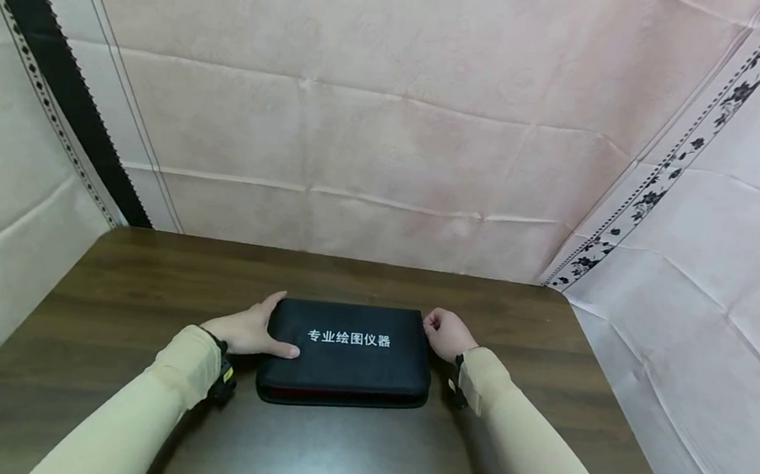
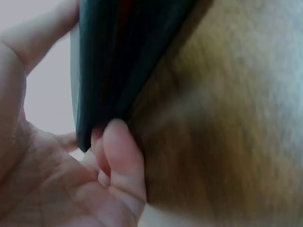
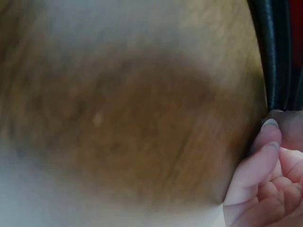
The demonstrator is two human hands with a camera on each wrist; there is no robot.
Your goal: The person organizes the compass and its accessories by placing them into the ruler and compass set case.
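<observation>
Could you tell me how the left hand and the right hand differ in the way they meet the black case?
The left hand lies spread along the left end of the black case, thumb stretched over its top; the right hand is bunched at the far right corner with fingers curled. The left hand covers a long stretch of the edge; the right hand meets only the corner. Both touch the case, which lies on the wooden table, and both arms wear beige sleeves.
</observation>
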